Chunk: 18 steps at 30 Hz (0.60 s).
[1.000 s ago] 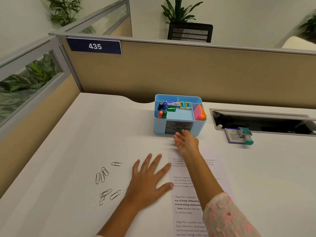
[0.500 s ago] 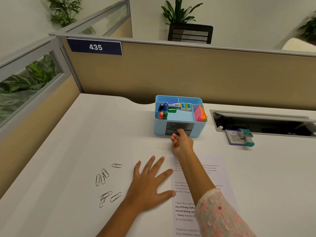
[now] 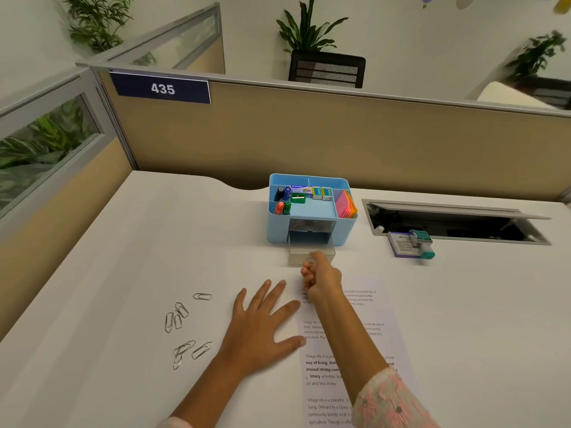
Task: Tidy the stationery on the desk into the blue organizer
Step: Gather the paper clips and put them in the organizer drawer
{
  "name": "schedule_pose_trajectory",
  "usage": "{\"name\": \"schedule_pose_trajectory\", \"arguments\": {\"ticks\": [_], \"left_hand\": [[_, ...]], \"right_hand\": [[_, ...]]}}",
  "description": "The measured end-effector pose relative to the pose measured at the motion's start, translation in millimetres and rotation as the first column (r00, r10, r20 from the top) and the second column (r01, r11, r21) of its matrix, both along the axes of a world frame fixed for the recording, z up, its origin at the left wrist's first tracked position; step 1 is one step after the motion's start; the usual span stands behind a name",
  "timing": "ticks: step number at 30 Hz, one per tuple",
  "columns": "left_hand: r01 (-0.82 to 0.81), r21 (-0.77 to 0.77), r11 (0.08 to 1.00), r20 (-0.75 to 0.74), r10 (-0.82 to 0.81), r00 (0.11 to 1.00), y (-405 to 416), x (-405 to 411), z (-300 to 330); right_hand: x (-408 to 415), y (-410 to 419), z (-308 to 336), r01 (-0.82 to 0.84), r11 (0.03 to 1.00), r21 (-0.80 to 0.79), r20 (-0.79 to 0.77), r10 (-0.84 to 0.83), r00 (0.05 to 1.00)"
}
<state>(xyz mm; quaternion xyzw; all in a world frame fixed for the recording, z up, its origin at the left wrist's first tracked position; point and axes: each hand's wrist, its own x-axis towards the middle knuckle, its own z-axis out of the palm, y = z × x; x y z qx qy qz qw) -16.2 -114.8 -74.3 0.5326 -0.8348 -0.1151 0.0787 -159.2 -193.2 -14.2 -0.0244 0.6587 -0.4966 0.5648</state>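
The blue organizer (image 3: 311,208) stands at the far middle of the white desk (image 3: 123,257), against the partition. Its clear lower drawer (image 3: 311,253) sticks out toward the near side. The right hand (image 3: 321,278) is curled closed, fingers pinching the drawer's front edge. The left hand (image 3: 262,325) lies flat and open on the desk, fingers spread, its thumb at the left edge of a printed sheet (image 3: 349,350). Loose paper clips (image 3: 185,329) lie scattered to the left of that hand. A stamp (image 3: 411,244) sits to the right of the organizer.

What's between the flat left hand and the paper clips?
Head view: bare white desk between left hand and paper clips.
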Motion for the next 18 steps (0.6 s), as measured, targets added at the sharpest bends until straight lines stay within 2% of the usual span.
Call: {"name": "schedule_pose_trajectory", "arguments": {"ticks": [3,5,9,11,13,15,16,18], "left_hand": [[0.014,0.014,1.000,-0.010,-0.013,1.000,0.5,0.1,1.6],[0.014,0.032,0.999,-0.066,-0.012,0.998,1.7,0.8,3.6],[-0.049,0.010,0.999,-0.349,0.049,0.936,5.1,10.4,13.0],[-0.135,-0.100,0.986,-0.438,0.078,0.896,7.3,28.4,17.3],[-0.252,-0.199,0.947,-0.462,0.136,0.876,9.3,57.2,19.0],[-0.374,-0.217,0.902,-0.476,0.237,0.847,9.4,91.9,18.8],[-0.425,-0.196,0.884,-0.476,0.293,0.829,9.6,109.6,17.5],[-0.453,-0.110,0.885,-0.445,0.363,0.819,10.0,141.4,15.6]], "right_hand": [[1.9,5.0,3.9,0.001,1.000,-0.007,-0.003,-0.001,1.000],[6.9,11.0,6.8,-0.016,1.000,-0.024,-0.008,0.015,1.000],[30.6,35.5,10.2,-0.097,0.985,-0.143,-0.009,0.097,0.995],[46.8,53.4,6.4,-0.142,0.961,-0.236,-0.045,0.136,0.990],[62.9,73.7,-2.2,-0.253,0.929,-0.271,-0.160,0.215,0.963],[77.7,94.6,-12.9,-0.438,0.860,-0.262,-0.385,0.323,0.864],[84.1,103.8,-18.1,-0.560,0.791,-0.247,-0.533,0.372,0.760],[96.7,118.9,-27.6,-0.799,0.573,-0.181,-0.783,0.407,0.469]]}}
